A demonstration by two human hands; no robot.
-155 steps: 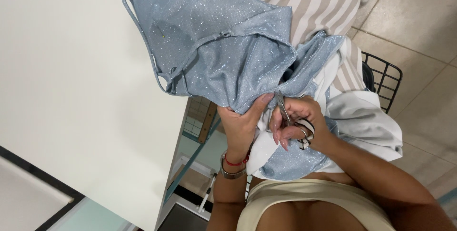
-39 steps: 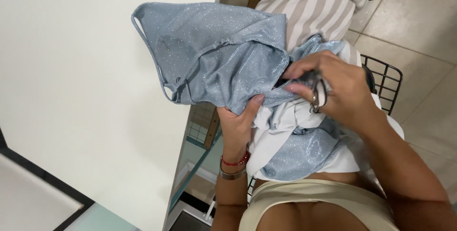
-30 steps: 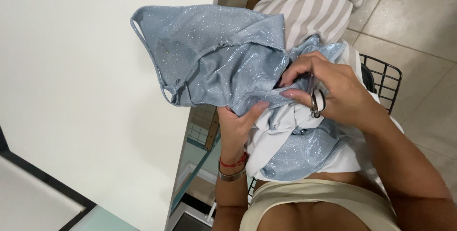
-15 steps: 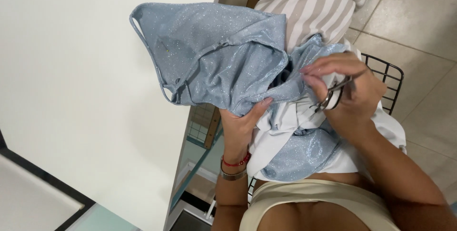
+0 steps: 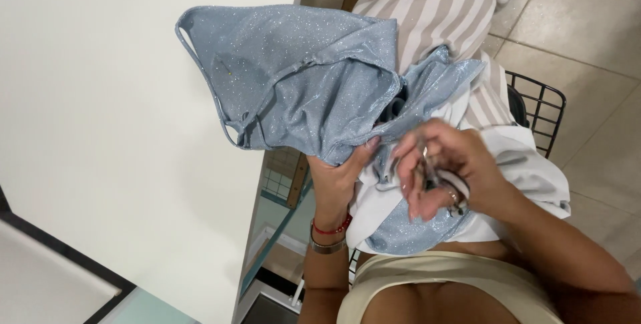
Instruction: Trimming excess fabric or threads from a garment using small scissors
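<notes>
Hidden, blurred and cut-off parts

The right hand (image 5: 437,174) at centre right is motion-blurred, so the small metal tool (image 5: 427,170) in its fingers cannot be identified, nor how tightly they close. The left hand (image 5: 340,180) has its fingers buried under the sparkly blue garment (image 5: 300,84). The striped fabric (image 5: 447,14) runs off the top edge; the black wire basket (image 5: 537,107) is mostly covered by white cloth (image 5: 527,170).

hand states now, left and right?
Left hand: closed, gripping the sparkly blue garment.
Right hand: fingers curled around small scissors, blurred.
</notes>
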